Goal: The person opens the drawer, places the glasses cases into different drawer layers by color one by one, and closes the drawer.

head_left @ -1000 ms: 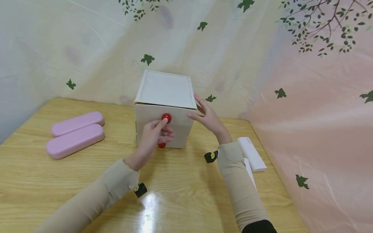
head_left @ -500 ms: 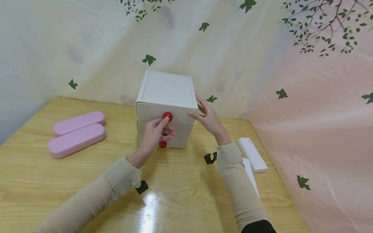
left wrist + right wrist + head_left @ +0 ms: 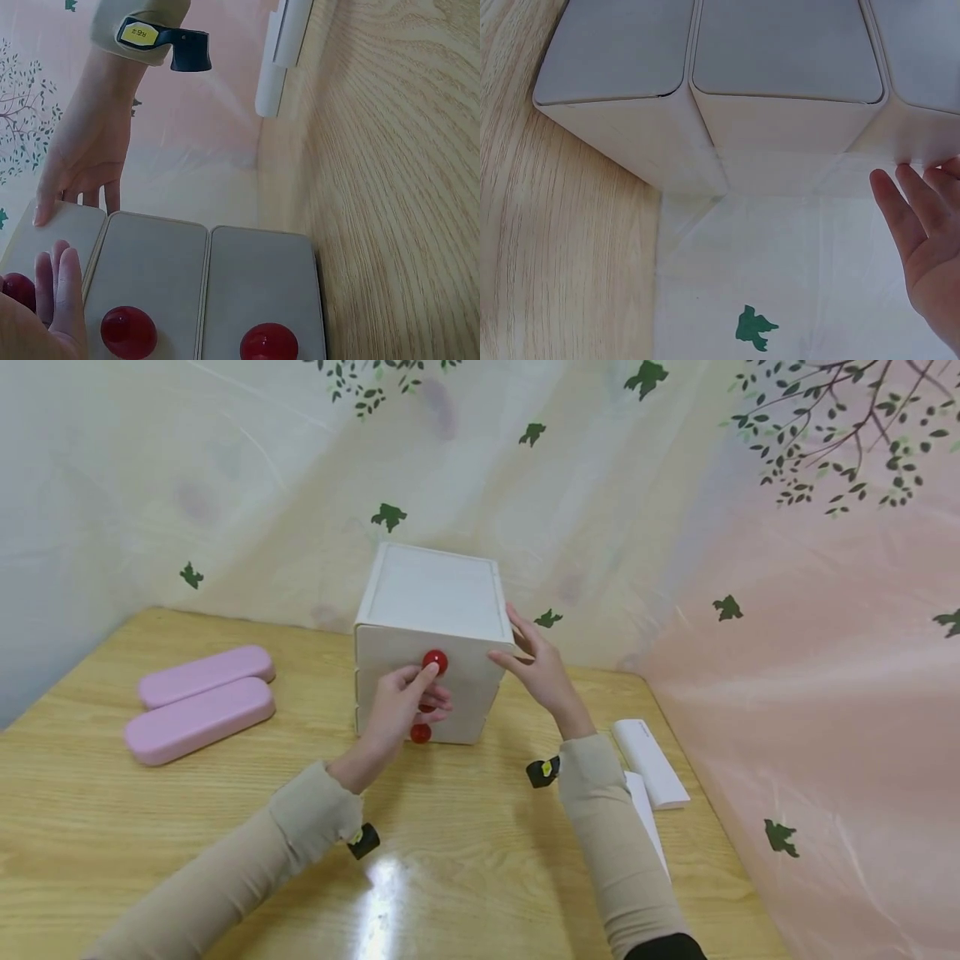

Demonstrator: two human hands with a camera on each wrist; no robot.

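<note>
A white three-drawer cabinet (image 3: 437, 597) stands on the table with its drawer fronts facing me. In the left wrist view, the middle drawer's knob (image 3: 128, 332) and the bottom drawer's knob (image 3: 268, 345) show fully. My left hand (image 3: 397, 706) pinches the top drawer's red knob (image 3: 435, 662) between thumb and index finger, its other fingers loose below. The top drawer's front sits flush under the lid. My right hand (image 3: 543, 672) rests against the cabinet's upper right edge, thumb at the front, with fairly straight fingers along the side wall, as the right wrist view also shows.
Two pink oblong cases (image 3: 198, 720) lie side by side on the wooden table (image 3: 465, 860) at the left. White folded or rounded objects (image 3: 651, 764) lie at the right, beside my right forearm. A patterned curtain (image 3: 300, 527) hangs close behind the cabinet.
The dark gap between the lid and the top drawer's front has vanished as the drawer went in, my left hand staying on its knob. My right hand has kept its place.
</note>
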